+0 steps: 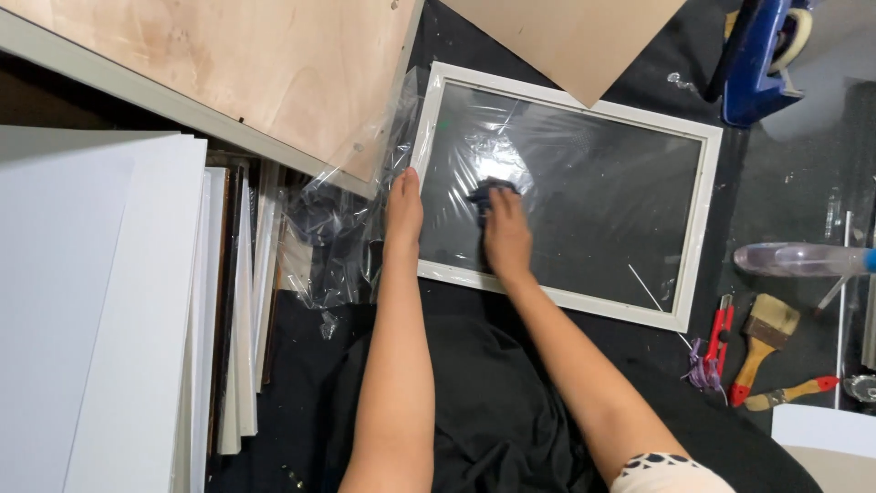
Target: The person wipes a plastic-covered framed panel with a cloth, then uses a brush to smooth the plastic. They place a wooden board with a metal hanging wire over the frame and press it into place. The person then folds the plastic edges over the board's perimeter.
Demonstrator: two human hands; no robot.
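Dark cloth (493, 190) under right hand (507, 239) fingers, on white frame (703, 219) glass.

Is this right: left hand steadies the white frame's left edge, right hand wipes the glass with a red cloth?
Not quite. The head view shows the cloth under the right hand is dark, not red. The left hand does steady the white frame at its left edge.

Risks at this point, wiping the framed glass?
1. Right hand presses a dark cloth on the glass; hard pressure might crack it.
2. Left hand steadies only the white frame edge; it may slide.
3. Loose plastic wrap beside the frame could snag.
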